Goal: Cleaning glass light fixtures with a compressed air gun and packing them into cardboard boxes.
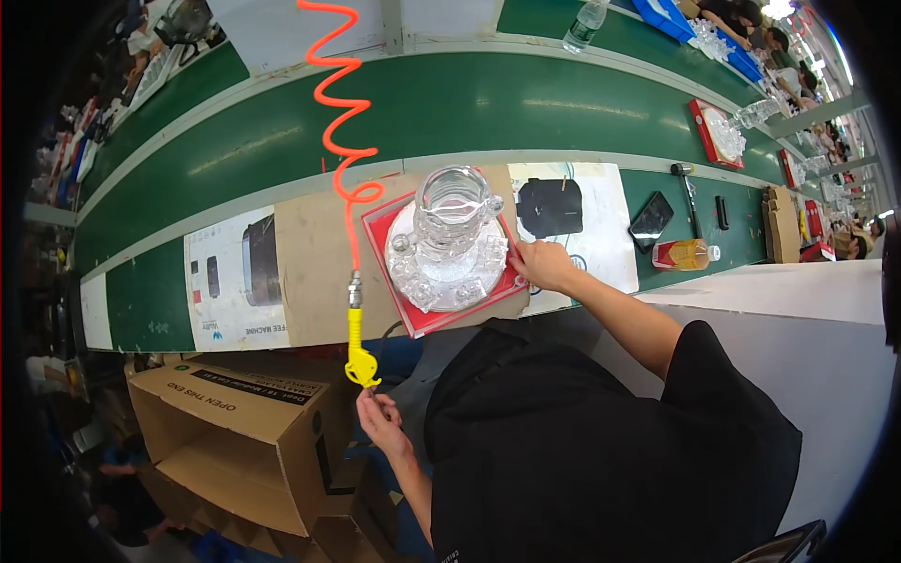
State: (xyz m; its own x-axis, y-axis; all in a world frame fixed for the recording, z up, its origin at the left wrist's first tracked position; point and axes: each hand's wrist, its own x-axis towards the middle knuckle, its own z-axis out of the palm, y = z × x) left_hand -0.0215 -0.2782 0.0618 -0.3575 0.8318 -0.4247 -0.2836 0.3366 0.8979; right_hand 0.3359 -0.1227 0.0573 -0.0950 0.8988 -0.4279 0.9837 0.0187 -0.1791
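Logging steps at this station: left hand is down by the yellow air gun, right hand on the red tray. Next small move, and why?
Probably lift the yellow air gun toward the clear glass piece. The left hand touches the gun's lower end, well below the bench edge, while the right hand steadies the red tray under the glass. The orange coiled hose hangs slack enough to follow.

A long green workbench (450,103) curves across the upper frame. At centre, a brown cardboard sheet (314,253) lies on it, carrying a red tray (380,225). To its left is a printed paper sheet (211,291); to the right, a white sheet (601,202), a dark phone (649,220), a hammer (690,192) and an amber bottle (687,254) lying flat.
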